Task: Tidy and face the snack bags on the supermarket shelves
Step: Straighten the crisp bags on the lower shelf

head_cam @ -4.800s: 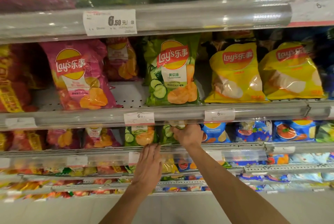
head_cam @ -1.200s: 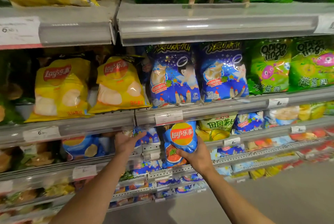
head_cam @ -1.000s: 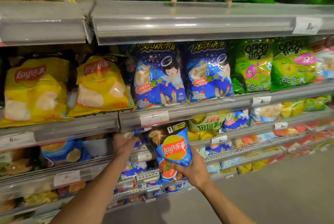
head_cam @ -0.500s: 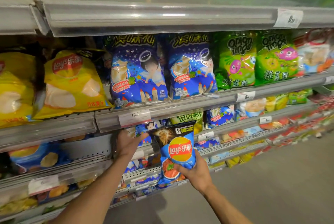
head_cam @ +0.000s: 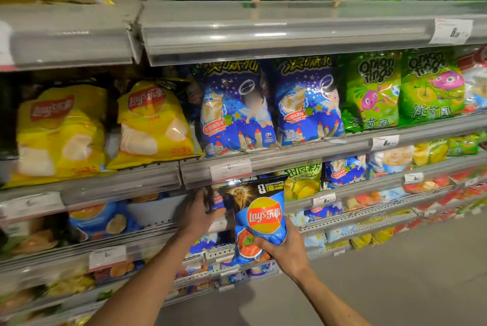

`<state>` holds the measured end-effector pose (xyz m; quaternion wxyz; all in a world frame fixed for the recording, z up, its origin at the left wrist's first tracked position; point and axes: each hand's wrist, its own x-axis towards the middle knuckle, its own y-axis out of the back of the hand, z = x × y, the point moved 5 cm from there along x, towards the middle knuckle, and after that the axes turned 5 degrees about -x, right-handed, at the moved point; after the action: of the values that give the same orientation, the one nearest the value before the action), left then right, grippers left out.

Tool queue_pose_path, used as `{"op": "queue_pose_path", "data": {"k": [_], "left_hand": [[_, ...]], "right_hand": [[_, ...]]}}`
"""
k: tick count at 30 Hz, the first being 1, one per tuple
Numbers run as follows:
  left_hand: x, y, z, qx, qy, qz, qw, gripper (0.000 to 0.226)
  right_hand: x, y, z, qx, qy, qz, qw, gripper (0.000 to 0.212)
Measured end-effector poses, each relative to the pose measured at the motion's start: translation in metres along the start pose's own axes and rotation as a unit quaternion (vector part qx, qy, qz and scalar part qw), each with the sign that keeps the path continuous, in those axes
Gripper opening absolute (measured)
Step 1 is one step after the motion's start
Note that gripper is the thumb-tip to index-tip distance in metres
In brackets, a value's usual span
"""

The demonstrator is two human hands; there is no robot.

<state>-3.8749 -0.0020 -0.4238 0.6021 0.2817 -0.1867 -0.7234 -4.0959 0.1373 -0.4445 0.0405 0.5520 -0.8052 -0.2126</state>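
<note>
Right hand [head_cam: 286, 248]: clenched around the lower part of a blue chip bag [head_cam: 259, 216], held upright just in front of the shelves. Left hand [head_cam: 198, 213]: fingers closed on a small blue packet [head_cam: 216, 200] at the shelf edge. Behind, above: yellow chip bags [head_cam: 151, 121], blue snack bags [head_cam: 234, 109], green onion ring bags [head_cam: 374, 88].

On the shelf just above the price tag [head_cam: 231, 169] stand two yellow Lay's bags [head_cam: 155, 120], two dark blue star-printed bags [head_cam: 234, 109] and two green onion-ring bags [head_cam: 371, 91], while below it two hands [head_cam: 284, 249] show.
</note>
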Motion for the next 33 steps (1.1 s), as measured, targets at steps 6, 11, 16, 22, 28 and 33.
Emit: {"op": "queue_pose_path", "data": {"k": [6,11,16,22,28,33], "left_hand": [[-0.040,0.060,-0.052,0.189,-0.094,0.110,0.971,0.032],[-0.073,0.105,-0.090,0.276,-0.101,0.144,0.945,0.030],[-0.086,0.124,-0.122,0.335,-0.099,0.126,0.928,0.047],[-0.082,0.120,-0.139,0.370,-0.066,0.074,0.924,0.067],[-0.078,0.121,-0.144,0.367,-0.067,0.054,0.926,0.076],[-0.078,0.121,-0.147,0.353,-0.072,0.046,0.932,0.078]], "right_hand": [[-0.008,-0.071,-0.034,-0.001,0.023,-0.051,0.998,0.058],[-0.009,-0.129,-0.067,-0.013,0.050,-0.080,0.995,0.056],[0.004,-0.179,-0.104,-0.036,0.073,-0.078,0.994,0.056],[0.032,-0.220,-0.134,-0.068,0.059,-0.016,0.996,0.052],[0.046,-0.242,-0.127,-0.074,0.054,0.009,0.996,0.056],[0.046,-0.244,-0.109,-0.082,0.048,-0.003,0.995,0.054]]}}
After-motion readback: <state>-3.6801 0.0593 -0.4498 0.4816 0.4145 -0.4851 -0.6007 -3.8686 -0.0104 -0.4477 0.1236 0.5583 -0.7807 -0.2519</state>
